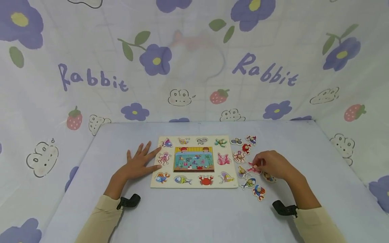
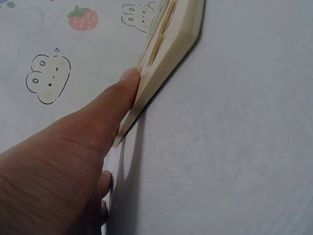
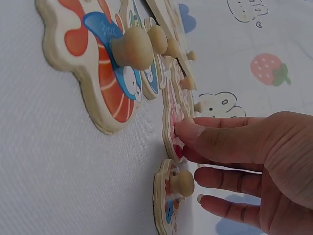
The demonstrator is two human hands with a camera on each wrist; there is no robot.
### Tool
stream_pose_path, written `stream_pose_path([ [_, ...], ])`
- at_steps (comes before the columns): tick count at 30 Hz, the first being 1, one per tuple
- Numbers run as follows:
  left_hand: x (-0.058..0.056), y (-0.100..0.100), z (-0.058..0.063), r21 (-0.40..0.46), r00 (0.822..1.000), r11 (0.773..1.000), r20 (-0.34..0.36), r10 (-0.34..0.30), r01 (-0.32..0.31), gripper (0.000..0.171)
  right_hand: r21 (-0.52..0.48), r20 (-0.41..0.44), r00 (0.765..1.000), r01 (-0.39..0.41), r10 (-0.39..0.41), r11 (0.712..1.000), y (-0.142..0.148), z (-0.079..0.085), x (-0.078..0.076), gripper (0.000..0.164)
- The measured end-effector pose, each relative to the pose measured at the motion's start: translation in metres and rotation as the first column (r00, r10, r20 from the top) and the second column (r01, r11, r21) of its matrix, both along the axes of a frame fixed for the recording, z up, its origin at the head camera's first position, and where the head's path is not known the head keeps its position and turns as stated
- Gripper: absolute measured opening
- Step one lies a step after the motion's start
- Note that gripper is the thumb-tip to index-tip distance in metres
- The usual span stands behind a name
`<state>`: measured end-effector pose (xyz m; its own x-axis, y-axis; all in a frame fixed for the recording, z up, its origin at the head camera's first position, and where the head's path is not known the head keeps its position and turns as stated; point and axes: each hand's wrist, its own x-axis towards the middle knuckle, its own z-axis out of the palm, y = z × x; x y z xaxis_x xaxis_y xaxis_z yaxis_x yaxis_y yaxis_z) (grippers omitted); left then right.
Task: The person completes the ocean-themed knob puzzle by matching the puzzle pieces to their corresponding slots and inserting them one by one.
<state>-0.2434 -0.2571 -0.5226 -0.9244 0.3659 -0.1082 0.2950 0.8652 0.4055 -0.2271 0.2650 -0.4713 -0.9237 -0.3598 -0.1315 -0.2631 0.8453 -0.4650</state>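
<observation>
My right hand [image 1: 273,164] pinches the small wooden knob of a pink puzzle piece [image 1: 251,169] between thumb and forefinger. In the right wrist view that pink piece [image 3: 171,126] looks to be down among the others, its knob hidden by the fingers. A blue-and-orange piece [image 1: 259,193] lies nearest the camera, and another knobbed piece [image 1: 268,177] is partly under the hand. My left hand [image 1: 136,165] lies with fingers spread at the left edge of the sea-animal puzzle board [image 1: 232,168]. Its thumb [image 2: 128,81] touches the board's edge in the left wrist view.
More knobbed pieces lie right of the board, including a red crab [image 1: 245,148], an octopus [image 1: 239,156] and a striped fish [image 1: 249,182]. Around the white table [image 1: 194,216] hangs a curtain [image 1: 194,111] printed with flowers and rabbits.
</observation>
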Motion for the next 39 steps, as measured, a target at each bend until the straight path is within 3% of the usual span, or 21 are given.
stream_pose_path([
  [13, 0.0008, -0.0028, -0.0077, -0.013, 1.0, 1.0, -0.009, 0.0, 0.0, 0.084, 0.001, -0.049, 0.999, 0.001, -0.001, 1.0, 0.0055, -0.0072, -0.0013, 0.007],
  [24, 0.0003, -0.0002, -0.0017, -0.008, 1.0, 1.0, -0.02, 0.004, -0.004, 0.083, 0.055, -0.061, 0.996, 0.073, -0.07, 0.996, 0.0049, -0.0057, -0.0026, 0.006],
  [39, 0.0001, 0.0003, 0.001, -0.008, 1.0, 1.0, -0.011, 0.002, -0.002, 0.083, 0.023, -0.077, 0.996, 0.041, -0.039, 0.999, 0.0072, -0.0091, -0.0041, 0.005],
])
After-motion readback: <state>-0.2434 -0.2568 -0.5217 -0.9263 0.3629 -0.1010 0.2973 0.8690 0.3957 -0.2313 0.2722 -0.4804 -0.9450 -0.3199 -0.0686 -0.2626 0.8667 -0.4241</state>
